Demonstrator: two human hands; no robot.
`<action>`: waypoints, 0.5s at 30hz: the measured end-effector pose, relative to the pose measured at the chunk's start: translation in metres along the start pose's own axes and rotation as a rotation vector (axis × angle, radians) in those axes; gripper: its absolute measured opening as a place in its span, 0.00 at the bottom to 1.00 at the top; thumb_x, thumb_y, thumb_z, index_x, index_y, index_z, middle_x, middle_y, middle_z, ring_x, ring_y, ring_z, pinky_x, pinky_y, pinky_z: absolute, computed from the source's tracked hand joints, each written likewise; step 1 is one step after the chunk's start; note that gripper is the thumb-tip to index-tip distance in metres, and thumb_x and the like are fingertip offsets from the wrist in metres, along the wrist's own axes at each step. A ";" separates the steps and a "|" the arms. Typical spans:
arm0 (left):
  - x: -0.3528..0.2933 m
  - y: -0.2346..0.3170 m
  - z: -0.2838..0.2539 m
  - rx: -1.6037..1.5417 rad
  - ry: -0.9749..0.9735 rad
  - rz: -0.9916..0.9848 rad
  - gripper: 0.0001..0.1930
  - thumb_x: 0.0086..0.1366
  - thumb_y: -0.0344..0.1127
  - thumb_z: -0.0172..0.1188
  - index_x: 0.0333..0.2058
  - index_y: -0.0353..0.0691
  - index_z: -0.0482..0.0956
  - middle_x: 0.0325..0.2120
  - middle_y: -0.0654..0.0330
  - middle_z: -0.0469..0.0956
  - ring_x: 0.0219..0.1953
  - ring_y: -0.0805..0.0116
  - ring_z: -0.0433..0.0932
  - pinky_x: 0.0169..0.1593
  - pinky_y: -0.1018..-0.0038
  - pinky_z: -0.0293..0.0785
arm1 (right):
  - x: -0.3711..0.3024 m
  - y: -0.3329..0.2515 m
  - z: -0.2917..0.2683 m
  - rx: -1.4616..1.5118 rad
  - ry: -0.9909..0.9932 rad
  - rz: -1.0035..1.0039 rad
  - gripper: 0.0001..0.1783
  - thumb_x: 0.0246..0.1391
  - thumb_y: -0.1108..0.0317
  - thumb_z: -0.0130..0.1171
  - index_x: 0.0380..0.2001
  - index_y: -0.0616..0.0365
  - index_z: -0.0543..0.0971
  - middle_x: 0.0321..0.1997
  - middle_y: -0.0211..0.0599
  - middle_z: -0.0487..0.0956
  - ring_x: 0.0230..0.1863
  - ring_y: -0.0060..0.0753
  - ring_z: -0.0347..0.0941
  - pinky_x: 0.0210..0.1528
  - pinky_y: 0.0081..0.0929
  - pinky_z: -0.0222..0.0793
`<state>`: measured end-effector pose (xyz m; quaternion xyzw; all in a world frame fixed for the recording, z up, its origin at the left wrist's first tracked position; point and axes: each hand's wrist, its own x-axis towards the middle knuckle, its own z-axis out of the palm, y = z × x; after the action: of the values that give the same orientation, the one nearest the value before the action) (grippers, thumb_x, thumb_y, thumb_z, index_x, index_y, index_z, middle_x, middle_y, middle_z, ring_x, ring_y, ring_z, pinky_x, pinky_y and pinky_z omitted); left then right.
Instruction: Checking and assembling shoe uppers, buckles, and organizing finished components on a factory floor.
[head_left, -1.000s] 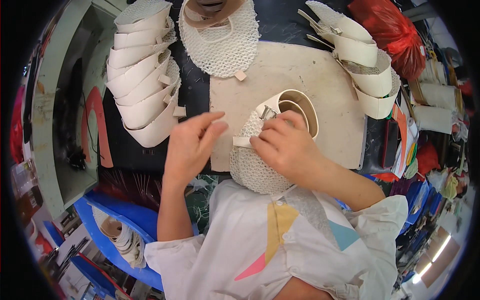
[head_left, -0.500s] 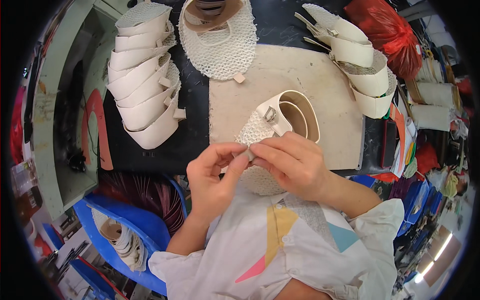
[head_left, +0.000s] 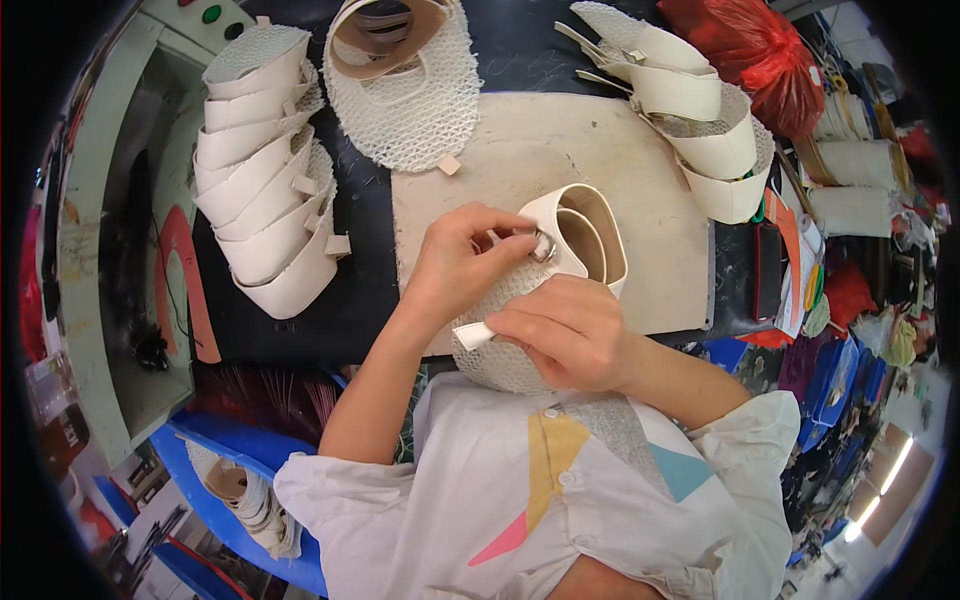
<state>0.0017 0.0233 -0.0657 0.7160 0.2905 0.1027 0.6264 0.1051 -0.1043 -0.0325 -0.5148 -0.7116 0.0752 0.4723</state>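
Observation:
A woven cream shoe upper (head_left: 492,368) lies in front of me, its looped heel part (head_left: 612,237) standing up on the far right side. My left hand (head_left: 455,262) is closed in a pinch at the small metal buckle (head_left: 545,246) beside that loop. Below it, my right hand (head_left: 566,330) grips a narrow white strap (head_left: 474,336) between thumb and fingers. The strap's free end points left over the mesh. My right hand hides the rest of the strap and part of the upper.
A beige board (head_left: 660,290) covers part of the black table. Stacked cream uppers (head_left: 275,240) stand at left, more uppers (head_left: 715,150) at right. Another mesh upper (head_left: 410,115) lies at the far edge. A red plastic bag (head_left: 750,60) sits far right; a blue chair (head_left: 230,455) stands lower left.
My hands were together over the mesh. My left hand has moved up and right to the buckle; my right hand is slightly lower, the strap end now showing. The view has shifted slightly.

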 end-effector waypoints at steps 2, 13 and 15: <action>-0.001 0.001 0.002 -0.193 -0.033 -0.121 0.11 0.56 0.30 0.63 0.38 0.35 0.80 0.27 0.65 0.77 0.25 0.83 0.70 0.29 0.85 0.66 | -0.006 0.004 0.001 -0.026 0.011 -0.031 0.16 0.31 0.77 0.59 0.31 0.63 0.78 0.28 0.36 0.77 0.22 0.32 0.71 0.22 0.26 0.66; -0.004 0.014 0.005 -0.345 -0.174 -0.265 0.08 0.55 0.28 0.63 0.35 0.35 0.76 0.28 0.65 0.77 0.28 0.80 0.74 0.34 0.83 0.71 | -0.017 0.009 0.002 -0.100 -0.036 -0.161 0.15 0.32 0.74 0.60 0.30 0.63 0.79 0.28 0.35 0.77 0.24 0.30 0.72 0.23 0.24 0.66; -0.006 0.019 0.002 -0.425 -0.151 -0.318 0.08 0.57 0.28 0.62 0.35 0.35 0.75 0.29 0.64 0.77 0.29 0.79 0.75 0.36 0.82 0.72 | -0.016 0.009 -0.003 -0.129 0.020 -0.164 0.14 0.31 0.74 0.62 0.29 0.63 0.79 0.27 0.35 0.77 0.24 0.30 0.72 0.23 0.24 0.66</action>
<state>0.0030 0.0171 -0.0469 0.5194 0.3239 0.0081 0.7907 0.1135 -0.1142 -0.0464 -0.4850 -0.7499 -0.0148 0.4497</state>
